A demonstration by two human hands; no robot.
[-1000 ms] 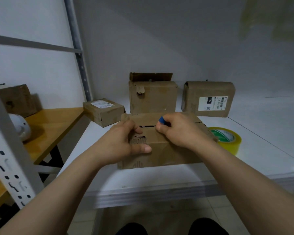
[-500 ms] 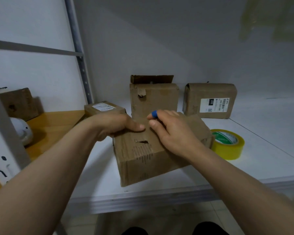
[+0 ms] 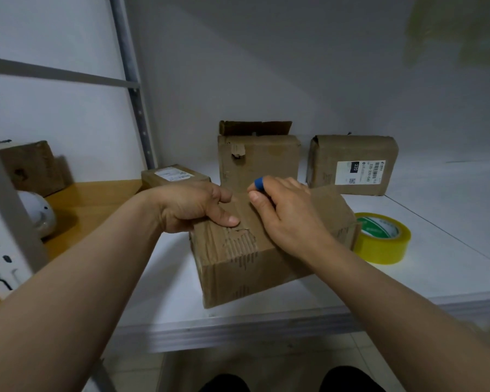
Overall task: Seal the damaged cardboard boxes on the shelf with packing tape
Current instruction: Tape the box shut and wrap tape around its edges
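A damaged cardboard box [image 3: 238, 267] sits at an angle near the front of the white shelf [image 3: 266, 315], its top skin torn so the corrugation shows. My left hand [image 3: 190, 207] grips the box's upper left edge, with the thumb lying on top beside the tear. My right hand [image 3: 289, 219] rests on the top of the box and pinches a small blue object [image 3: 259, 183] in its fingertips. A yellow roll of packing tape [image 3: 385, 241] lies flat just right of the box.
Behind stand a torn box with an open flap [image 3: 266, 162], a labelled box [image 3: 351, 165] and a small flat box [image 3: 170, 175]. A grey rack post [image 3: 133, 89] rises at the left. The wooden shelf [image 3: 96, 199] beyond holds a white round object [image 3: 37, 213] and a brown box [image 3: 31, 165].
The box has been turned so a corner faces me. My left hand moved from its front face to its upper left edge. My right hand stayed on top with the blue object.
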